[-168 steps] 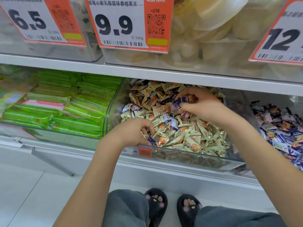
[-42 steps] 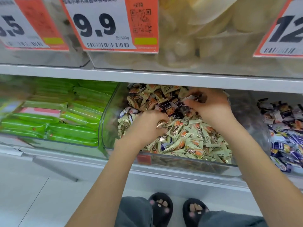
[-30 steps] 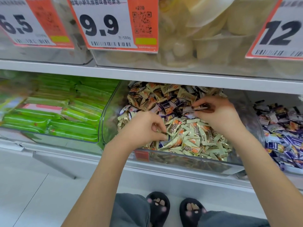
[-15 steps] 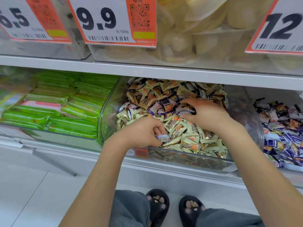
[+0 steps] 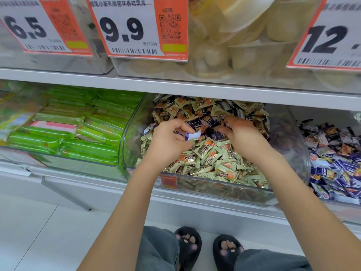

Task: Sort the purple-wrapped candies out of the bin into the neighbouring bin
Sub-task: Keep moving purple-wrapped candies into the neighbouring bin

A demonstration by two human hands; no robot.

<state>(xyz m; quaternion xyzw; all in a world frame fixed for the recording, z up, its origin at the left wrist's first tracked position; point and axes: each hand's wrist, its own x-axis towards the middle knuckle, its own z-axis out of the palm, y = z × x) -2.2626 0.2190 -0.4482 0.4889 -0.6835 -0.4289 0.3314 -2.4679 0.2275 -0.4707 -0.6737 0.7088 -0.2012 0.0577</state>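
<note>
Sorting half done: left hand (image 5: 168,141) pinches a purple-wrapped candy (image 5: 192,136) above the bin (image 5: 224,189); right hand (image 5: 243,133), fingers curled, digs among dark wrappers beside it. Neighbouring bin (image 5: 304,151), right of that hand, holds many purple pieces.

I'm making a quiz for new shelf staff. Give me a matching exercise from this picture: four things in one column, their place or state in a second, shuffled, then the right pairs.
Things:
1. left hand
2. right hand
3. green packs
4. 9.9 tag

Places or states:
A. in the bin left of the middle bin
B. on the shelf above
C. pinches a purple candy
D. fingers down among the candies at the back of the pile

Pairs: 1-C, 2-D, 3-A, 4-B
</note>
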